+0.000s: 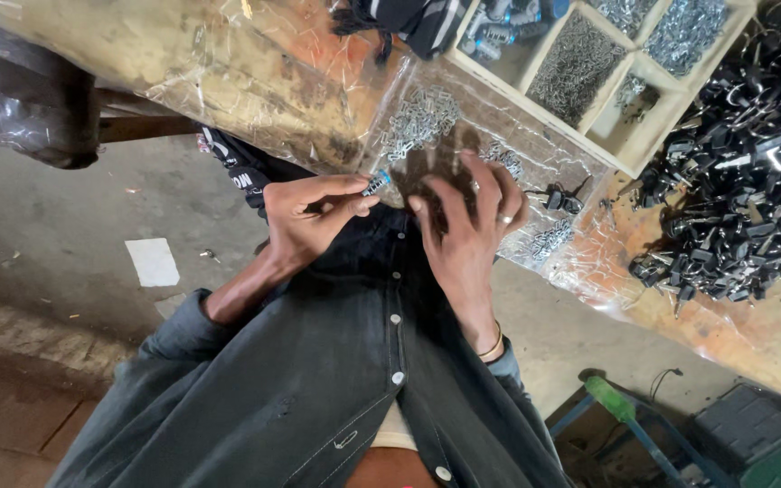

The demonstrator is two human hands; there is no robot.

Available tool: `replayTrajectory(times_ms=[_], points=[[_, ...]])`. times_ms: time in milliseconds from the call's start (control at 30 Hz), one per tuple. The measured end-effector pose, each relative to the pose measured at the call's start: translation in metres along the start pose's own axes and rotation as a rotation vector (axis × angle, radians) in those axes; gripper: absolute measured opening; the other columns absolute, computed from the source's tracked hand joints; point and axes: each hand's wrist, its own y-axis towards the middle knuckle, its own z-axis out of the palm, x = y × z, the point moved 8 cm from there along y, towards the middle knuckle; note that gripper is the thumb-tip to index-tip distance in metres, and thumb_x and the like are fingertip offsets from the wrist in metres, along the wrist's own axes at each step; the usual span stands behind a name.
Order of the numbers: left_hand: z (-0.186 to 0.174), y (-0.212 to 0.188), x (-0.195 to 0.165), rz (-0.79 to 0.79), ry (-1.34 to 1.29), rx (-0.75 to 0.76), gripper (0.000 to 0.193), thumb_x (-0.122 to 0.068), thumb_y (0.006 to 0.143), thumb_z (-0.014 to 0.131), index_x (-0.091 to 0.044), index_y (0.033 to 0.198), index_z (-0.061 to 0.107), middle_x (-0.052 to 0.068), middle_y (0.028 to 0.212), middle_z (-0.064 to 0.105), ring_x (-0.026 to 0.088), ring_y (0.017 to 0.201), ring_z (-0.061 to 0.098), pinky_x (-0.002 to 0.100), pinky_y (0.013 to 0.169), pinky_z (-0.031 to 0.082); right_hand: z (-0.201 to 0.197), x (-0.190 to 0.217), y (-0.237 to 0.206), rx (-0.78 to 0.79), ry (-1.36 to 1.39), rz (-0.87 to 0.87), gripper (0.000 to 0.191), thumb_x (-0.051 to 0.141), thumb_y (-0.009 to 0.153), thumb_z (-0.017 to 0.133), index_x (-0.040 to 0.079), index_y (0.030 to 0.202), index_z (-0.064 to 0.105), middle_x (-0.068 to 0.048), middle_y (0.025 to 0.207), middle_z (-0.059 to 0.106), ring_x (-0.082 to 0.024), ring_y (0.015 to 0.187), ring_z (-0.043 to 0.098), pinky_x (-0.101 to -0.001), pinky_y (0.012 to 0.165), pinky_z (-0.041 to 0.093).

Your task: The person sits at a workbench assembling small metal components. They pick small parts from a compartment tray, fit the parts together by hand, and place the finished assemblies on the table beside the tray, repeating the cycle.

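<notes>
The left hand [305, 221] pinches a small metal part with a blue end [376, 183] between thumb and forefinger, just at the edge of the tabletop [734, 339]. It looks light, stiff and easy to drop, so a grip across its short body seems safest. Beside it, the right hand [467, 226] rests with its fingers [499, 185] spread apart on a clear plastic sheet [463, 99], touching loose small metal clips [418, 117]. Further right stands a wooden tray [630, 158] with compartments, then a heap of black parts [743, 208].
</notes>
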Motion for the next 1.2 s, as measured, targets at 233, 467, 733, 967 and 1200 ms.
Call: replayTrajectory(times_ms=[233, 467, 733, 967, 1200], points=[[0.013, 0.004, 0.009, -0.058, -0.098, 0.065, 0.022, 0.002, 0.088, 0.083, 0.003, 0.109, 0.076, 0.013, 0.109, 0.079, 0.012, 0.085, 0.074, 0.022, 0.070, 0.059, -0.005, -0.008, -0.021, 0.009, 0.068, -0.225, 0.032, 0.016, 0.084, 0.084, 0.021, 0.116, 0.080, 0.001, 0.139, 0.059, -0.028, 0.128, 0.050, -0.0490, 0.111, 0.027], [0.062, 0.004, 0.001, -0.032, -0.232, 0.232, 0.021, 0.004, 0.092, 0.078, 0.003, 0.112, 0.075, 0.015, 0.111, 0.078, 0.015, 0.087, 0.079, 0.024, 0.069, 0.064, -0.015, -0.060, -0.045, -0.044, 0.393, 0.146, 0.021, 0.000, 0.096, 0.078, 0.010, 0.115, 0.078, 0.003, 0.111, 0.071, -0.016, 0.099, 0.065, -0.0304, 0.090, 0.050], [0.093, 0.001, -0.002, -0.057, -0.135, 0.321, 0.023, -0.003, 0.092, 0.079, -0.001, 0.115, 0.075, 0.011, 0.105, 0.079, 0.015, 0.083, 0.080, 0.024, 0.068, 0.064, -0.023, -0.053, -0.043, -0.047, 0.487, 0.204, 0.033, -0.008, 0.096, 0.069, 0.003, 0.127, 0.069, -0.005, 0.100, 0.063, -0.017, 0.084, 0.058, -0.0294, 0.084, 0.045], [0.091, -0.004, -0.012, 0.155, 0.034, 0.332, 0.022, 0.000, 0.092, 0.075, -0.001, 0.114, 0.075, 0.014, 0.114, 0.077, 0.019, 0.091, 0.080, 0.026, 0.076, 0.064, -0.012, -0.062, -0.044, -0.027, 0.531, 0.420, 0.042, 0.003, 0.084, 0.080, 0.004, 0.123, 0.065, 0.003, 0.090, 0.074, -0.008, 0.068, 0.051, -0.0258, 0.078, 0.042], [0.077, -0.001, -0.008, 0.139, -0.008, 0.309, 0.023, -0.001, 0.090, 0.079, 0.000, 0.113, 0.075, 0.014, 0.112, 0.077, 0.019, 0.088, 0.079, 0.026, 0.073, 0.063, -0.024, -0.055, -0.036, -0.005, 0.126, 0.153, 0.027, 0.021, 0.090, 0.090, 0.022, 0.114, 0.079, 0.004, 0.111, 0.065, -0.016, 0.100, 0.058, -0.0350, 0.101, 0.032]])
